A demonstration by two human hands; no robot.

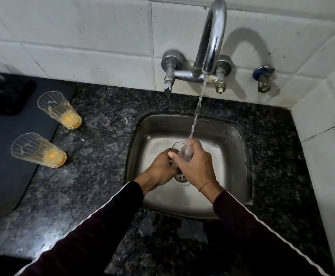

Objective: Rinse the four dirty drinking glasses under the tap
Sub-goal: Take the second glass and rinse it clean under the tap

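Observation:
Over the steel sink I hold a clear drinking glass under the running stream from the chrome tap. My left hand wraps the glass's lower part from the left. My right hand grips it from the right, fingers at the rim where the water lands. Two more glasses stand upright on the counter at the left, each with yellow-orange residue at the bottom: a far glass and a near glass. No other glass is in view.
The dark speckled granite counter surrounds the sink. A dark mat lies at the left, with a black object at its back. White tiled walls rise behind and to the right. A small valve sits right of the tap.

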